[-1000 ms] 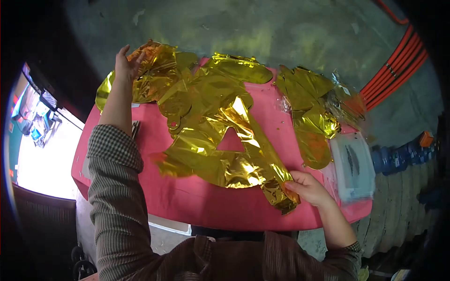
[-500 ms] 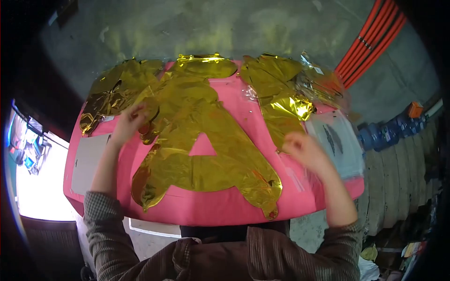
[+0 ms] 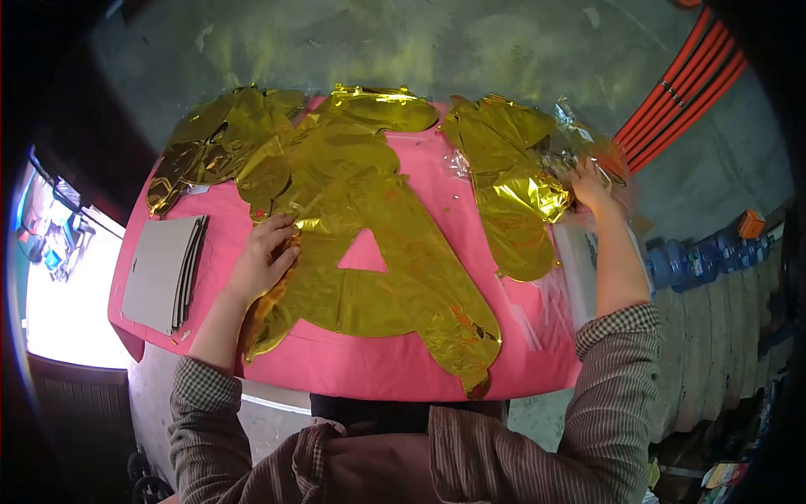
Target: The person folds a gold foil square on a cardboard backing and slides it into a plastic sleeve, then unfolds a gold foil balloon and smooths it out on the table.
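Observation:
A flat gold foil balloon (image 3: 403, 244) shaped like the letter A lies across the middle of the table. My left hand (image 3: 267, 252) is at its left edge, fingers over the foil and thumb beside them, gripping the edge; the left leg looks creased and partly turned up there. Over at the far right, my right hand (image 3: 593, 186) rests on clear plastic packaging (image 3: 579, 151), its fingers stretched out and apart. Next to it lies another gold foil balloon (image 3: 508, 189). What lies under the right fingers is partly hidden.
More gold foil (image 3: 222, 139) covers the back left of the pink-covered table (image 3: 378, 370). Grey cards (image 3: 164, 273) are stacked at the left, and clear plastic bags (image 3: 578, 252) lie at the right. Beyond are blue water bottles (image 3: 697, 262) and orange pipes (image 3: 684, 88).
My left hand has come down onto the A balloon's left edge, whose left leg has drawn inward. My right hand has moved up and right onto the plastic packaging.

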